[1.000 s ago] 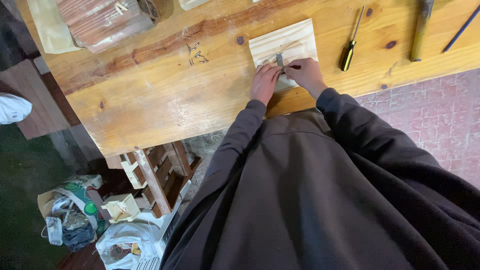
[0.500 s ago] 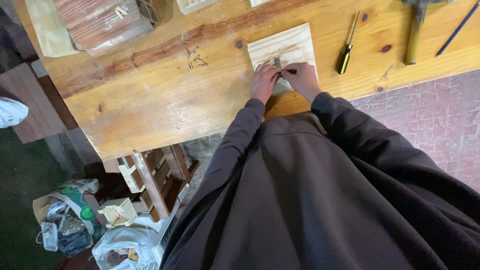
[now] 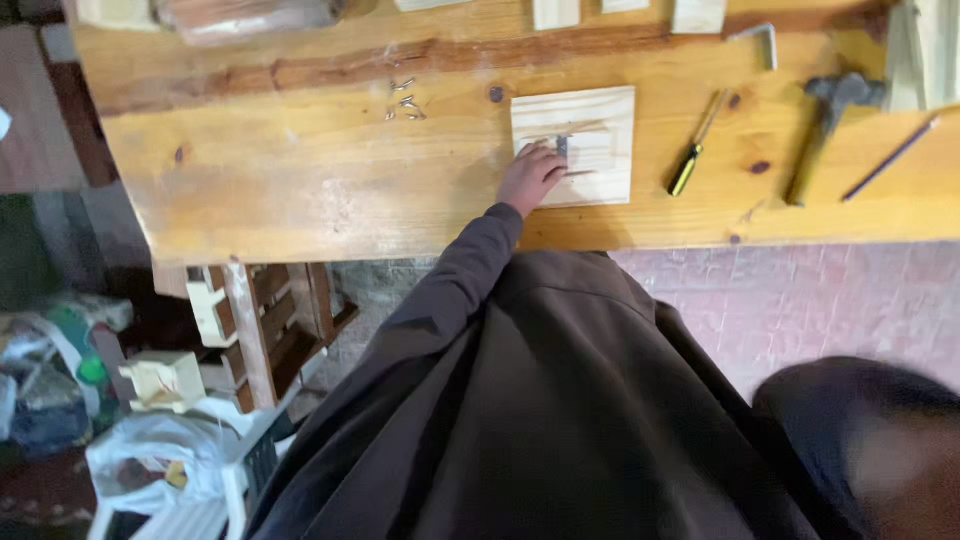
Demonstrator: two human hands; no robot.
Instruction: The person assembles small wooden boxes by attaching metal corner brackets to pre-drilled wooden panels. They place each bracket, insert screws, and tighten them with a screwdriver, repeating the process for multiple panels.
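We see a pale square wooden panel point(image 3: 580, 140) lying flat on the worktop point(image 3: 300, 190), near its front edge. A small grey metal bracket point(image 3: 562, 146) sits on the panel's left half, standing across faint grooves in the wood.

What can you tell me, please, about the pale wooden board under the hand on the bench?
The board is a pale, square-looking piece of light wood with visible grain, lying flat near the front edge of the bench. A small grey metal piece sits on its middle. The left hand rests on its lower left part, fingers beside the metal piece. A screwdriver lies to its right, apart from it.
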